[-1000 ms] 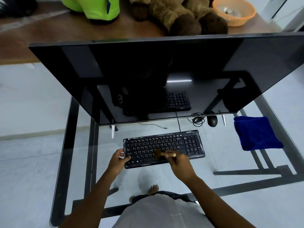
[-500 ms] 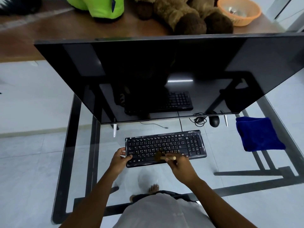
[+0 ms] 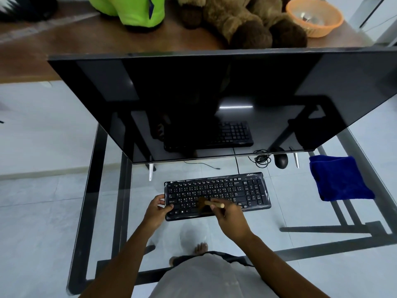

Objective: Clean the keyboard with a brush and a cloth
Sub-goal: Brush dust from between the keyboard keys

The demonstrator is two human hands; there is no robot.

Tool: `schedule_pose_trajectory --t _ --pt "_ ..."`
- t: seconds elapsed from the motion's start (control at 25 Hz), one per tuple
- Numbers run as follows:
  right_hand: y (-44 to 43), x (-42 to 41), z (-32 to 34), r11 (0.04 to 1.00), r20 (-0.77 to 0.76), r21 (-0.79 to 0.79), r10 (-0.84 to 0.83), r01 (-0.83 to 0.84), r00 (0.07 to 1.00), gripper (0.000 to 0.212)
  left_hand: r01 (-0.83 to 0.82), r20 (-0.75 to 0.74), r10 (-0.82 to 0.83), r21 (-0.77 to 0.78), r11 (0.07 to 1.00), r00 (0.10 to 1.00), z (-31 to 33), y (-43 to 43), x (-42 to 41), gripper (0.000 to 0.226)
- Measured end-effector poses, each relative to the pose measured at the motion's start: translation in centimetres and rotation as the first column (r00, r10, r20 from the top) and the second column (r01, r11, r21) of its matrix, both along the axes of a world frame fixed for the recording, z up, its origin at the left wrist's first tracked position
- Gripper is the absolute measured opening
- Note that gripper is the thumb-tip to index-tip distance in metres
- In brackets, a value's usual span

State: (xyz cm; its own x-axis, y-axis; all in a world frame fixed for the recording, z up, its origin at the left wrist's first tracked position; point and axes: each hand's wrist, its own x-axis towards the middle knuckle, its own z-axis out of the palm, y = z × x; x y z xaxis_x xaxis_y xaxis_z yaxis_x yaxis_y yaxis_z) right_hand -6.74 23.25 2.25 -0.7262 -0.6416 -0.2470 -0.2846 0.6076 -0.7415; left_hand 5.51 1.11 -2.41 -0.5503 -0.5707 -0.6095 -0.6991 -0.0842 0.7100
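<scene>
A black keyboard [image 3: 240,190] lies on the glass desk [image 3: 300,211] below the monitor. My left hand [image 3: 158,208] grips the keyboard's left end, thumb on its edge. My right hand [image 3: 231,218] holds a small wooden-handled brush [image 3: 209,203], its dark bristles resting on the lower middle keys. A folded blue cloth [image 3: 338,178] lies on the desk to the right, apart from both hands.
A large dark monitor [image 3: 214,100] leans over the desk just behind the keyboard. A black mouse [image 3: 281,160] with a coiled cable sits behind the keyboard's right end. Plush toys and an orange basket [image 3: 314,16] stand on a wooden table beyond.
The brush has shifted slightly left along the lower keys under my right hand. My left hand still holds the keyboard's left end.
</scene>
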Motion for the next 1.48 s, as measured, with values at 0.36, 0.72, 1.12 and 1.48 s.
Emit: schedule_pose_trajectory --t 0.36,0.72,1.12,1.48 --pt "-1.8 0.6 0.1 0.997 0.017 -0.030 0.074 -0.073 0.997 0.024 0.020 0.006 -0.020 -0.001 1.000 1.000 0.0 -0.1 0.1 0.041" --pt "-1.2 0.7 -0.1 0.999 0.012 -0.044 0.015 -0.014 1.000 0.023 0.026 0.021 -0.025 -0.022 0.999 0.999 -0.6 0.0 0.2 0.042" --pt "4.5 -1.4 -0.8 0.987 -0.051 0.020 -0.158 0.159 0.986 0.023 0.022 0.050 -0.018 -0.082 0.996 0.999 -2.6 0.0 0.0 0.051" --pt "5.3 -0.8 -1.1 0.973 -0.063 0.013 -0.227 0.229 0.972 0.020 0.054 0.153 -0.024 -0.193 0.980 0.988 -4.8 0.1 -0.8 0.071"
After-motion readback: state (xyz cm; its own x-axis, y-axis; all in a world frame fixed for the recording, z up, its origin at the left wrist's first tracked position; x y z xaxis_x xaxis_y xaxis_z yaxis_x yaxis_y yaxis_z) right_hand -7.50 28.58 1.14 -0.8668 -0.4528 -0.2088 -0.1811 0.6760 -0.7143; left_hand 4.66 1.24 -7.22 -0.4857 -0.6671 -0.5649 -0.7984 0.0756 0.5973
